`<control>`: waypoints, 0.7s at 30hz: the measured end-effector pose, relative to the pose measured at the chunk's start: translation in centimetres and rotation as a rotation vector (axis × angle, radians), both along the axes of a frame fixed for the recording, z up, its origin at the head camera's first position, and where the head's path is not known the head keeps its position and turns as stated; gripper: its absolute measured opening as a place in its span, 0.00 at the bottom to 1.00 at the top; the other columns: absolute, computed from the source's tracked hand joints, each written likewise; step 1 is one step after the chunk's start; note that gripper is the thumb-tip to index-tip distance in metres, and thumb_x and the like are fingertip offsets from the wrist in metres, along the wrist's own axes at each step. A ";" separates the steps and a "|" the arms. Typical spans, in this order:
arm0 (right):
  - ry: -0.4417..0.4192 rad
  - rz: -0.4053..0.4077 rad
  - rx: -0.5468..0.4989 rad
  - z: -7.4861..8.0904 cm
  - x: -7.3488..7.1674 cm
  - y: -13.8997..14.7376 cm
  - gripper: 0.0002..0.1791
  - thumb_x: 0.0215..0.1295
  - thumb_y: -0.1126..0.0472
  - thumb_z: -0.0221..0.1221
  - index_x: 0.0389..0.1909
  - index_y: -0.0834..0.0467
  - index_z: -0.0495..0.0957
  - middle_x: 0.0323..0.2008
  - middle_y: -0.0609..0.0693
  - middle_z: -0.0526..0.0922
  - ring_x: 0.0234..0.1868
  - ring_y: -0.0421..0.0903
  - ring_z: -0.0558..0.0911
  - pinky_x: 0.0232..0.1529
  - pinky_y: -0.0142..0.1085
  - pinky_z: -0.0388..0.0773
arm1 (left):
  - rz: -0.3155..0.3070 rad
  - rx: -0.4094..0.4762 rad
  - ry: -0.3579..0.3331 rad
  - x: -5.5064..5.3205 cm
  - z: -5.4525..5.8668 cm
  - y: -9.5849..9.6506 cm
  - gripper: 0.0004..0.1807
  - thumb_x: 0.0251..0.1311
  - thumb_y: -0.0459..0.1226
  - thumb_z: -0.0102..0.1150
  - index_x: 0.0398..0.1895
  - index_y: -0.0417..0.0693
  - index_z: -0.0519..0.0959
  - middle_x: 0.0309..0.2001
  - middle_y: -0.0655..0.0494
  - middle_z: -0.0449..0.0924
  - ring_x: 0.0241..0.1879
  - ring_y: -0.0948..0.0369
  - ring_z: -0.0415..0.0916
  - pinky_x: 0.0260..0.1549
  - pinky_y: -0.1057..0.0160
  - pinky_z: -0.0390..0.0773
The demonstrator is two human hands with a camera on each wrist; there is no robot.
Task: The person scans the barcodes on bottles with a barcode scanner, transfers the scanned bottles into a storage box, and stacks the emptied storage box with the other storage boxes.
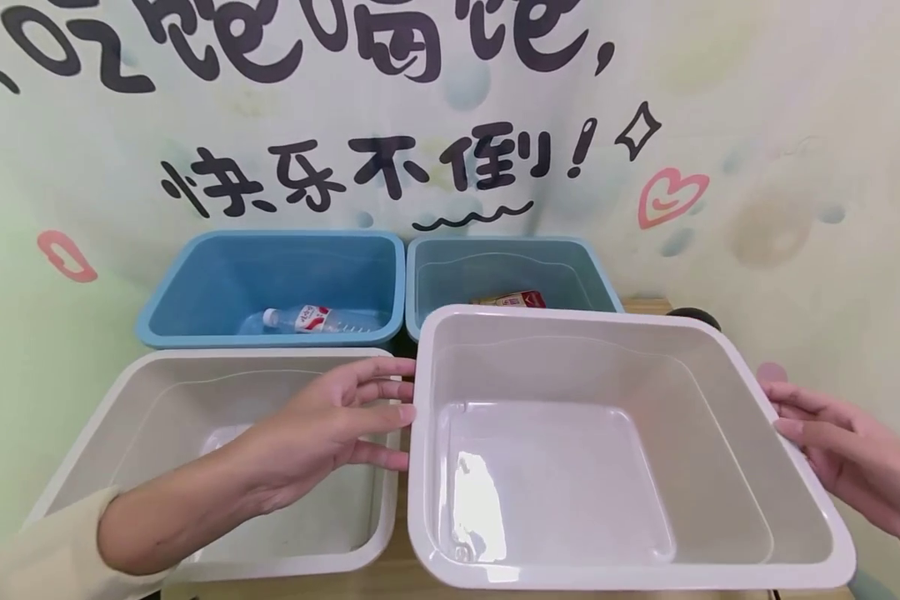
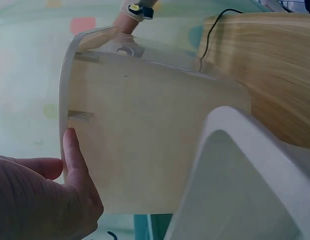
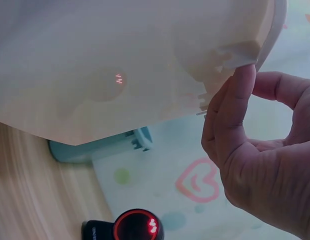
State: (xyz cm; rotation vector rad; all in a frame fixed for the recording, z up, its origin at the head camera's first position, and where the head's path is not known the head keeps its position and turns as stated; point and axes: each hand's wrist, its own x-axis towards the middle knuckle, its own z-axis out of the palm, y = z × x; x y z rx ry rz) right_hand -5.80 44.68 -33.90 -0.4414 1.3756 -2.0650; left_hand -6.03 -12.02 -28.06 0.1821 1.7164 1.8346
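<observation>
A whitish plastic bin is held tilted between both hands, its bare inside facing the head camera. My left hand grips the left rim, fingers spread; in the left wrist view the thumb and a finger of that hand pinch the rim of the bin. On the opposite side my right hand holds the right rim. The right wrist view shows this hand with thumb and fingertips pinching the edge, the bin's outer wall above the table.
Another whitish bin stands at left. Behind it, a blue bin contains a plastic bottle; beside that, a teal bin contains a small box. A black device with red lights and a cable are by the wooden table.
</observation>
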 end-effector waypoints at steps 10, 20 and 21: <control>0.115 0.057 -0.104 3.4 -2.0 -0.9 0.40 0.73 0.79 0.16 0.79 0.65 0.63 0.70 0.61 0.79 0.66 0.54 0.85 0.61 0.46 0.86 | 0.033 0.067 0.080 0.7 2.0 -1.8 0.37 0.73 0.42 0.63 0.80 0.48 0.61 0.73 0.39 0.69 0.62 0.51 0.82 0.52 0.50 0.90; 0.145 0.023 -0.144 5.5 -2.5 -2.7 0.40 0.74 0.76 0.15 0.79 0.64 0.63 0.69 0.62 0.79 0.63 0.55 0.87 0.57 0.48 0.87 | 0.066 0.093 0.119 1.3 2.8 -5.3 0.33 0.78 0.38 0.56 0.82 0.50 0.60 0.77 0.43 0.67 0.68 0.49 0.79 0.53 0.48 0.89; 0.149 0.024 -0.155 5.8 -2.7 -2.9 0.40 0.74 0.76 0.15 0.79 0.65 0.62 0.70 0.62 0.79 0.63 0.55 0.86 0.58 0.47 0.86 | 0.069 0.100 0.125 1.3 3.0 -5.6 0.33 0.79 0.38 0.55 0.82 0.50 0.59 0.78 0.43 0.67 0.68 0.49 0.79 0.53 0.48 0.89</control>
